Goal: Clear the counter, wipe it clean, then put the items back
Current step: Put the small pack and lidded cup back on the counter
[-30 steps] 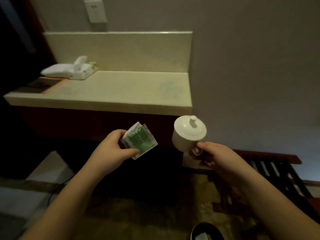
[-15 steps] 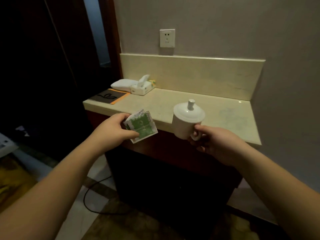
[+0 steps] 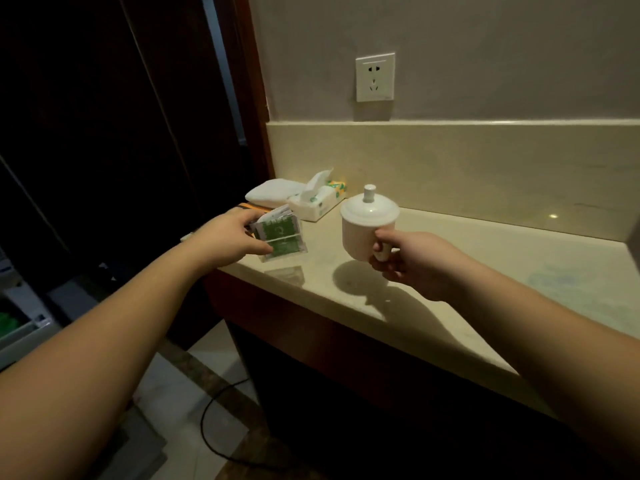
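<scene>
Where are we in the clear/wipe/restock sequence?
Looks like the put-back stage. Left hand holds green sachets low over the counter; right hand holds the lidded white cup above it. Tissue box and folded towel already sit at the back. Wiping can't be confirmed.

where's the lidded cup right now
In the head view the cup is held by its handle in the right hand, just above the counter, right of the tissue box.
</scene>
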`<control>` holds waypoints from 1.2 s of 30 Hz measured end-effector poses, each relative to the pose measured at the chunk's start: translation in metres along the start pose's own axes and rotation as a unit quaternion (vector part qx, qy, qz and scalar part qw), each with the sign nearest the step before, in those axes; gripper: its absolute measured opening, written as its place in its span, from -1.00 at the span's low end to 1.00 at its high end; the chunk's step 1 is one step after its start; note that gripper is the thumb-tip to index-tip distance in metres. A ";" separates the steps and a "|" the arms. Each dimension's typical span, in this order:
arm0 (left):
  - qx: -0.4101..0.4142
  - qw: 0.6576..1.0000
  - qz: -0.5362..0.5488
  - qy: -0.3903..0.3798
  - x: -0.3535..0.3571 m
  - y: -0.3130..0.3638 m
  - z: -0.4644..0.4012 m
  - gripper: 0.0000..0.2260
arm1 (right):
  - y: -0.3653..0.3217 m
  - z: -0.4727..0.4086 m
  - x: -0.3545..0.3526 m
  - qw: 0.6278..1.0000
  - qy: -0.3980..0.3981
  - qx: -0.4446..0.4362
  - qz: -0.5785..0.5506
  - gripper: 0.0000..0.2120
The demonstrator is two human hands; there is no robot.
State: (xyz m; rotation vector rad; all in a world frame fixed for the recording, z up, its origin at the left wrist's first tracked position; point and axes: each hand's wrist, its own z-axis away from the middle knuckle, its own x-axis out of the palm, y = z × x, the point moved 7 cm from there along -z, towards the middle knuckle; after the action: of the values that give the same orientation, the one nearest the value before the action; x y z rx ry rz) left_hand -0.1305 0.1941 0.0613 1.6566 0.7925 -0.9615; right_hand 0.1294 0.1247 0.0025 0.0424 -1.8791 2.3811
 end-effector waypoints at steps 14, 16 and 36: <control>0.040 0.991 -0.091 -0.089 0.031 -0.024 -0.116 -0.46 | -0.010 -0.111 0.004 0.999 0.049 0.016 -0.012 -0.76; 0.052 0.988 -0.092 -0.113 0.037 -0.031 -0.130 -0.46 | -0.008 -0.125 0.009 0.998 0.061 0.019 -0.010 -0.77; 0.164 0.969 -0.042 -0.180 0.053 -0.072 -0.214 -0.52 | -0.008 -0.212 0.034 0.973 0.231 0.005 -0.025 -0.81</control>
State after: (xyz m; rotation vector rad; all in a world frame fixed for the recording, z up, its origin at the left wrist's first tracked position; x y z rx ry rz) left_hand -0.1220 0.4223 0.0175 1.6631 0.4763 -1.4666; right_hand 0.1059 0.3348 -0.0364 -0.4211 -1.6220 2.1269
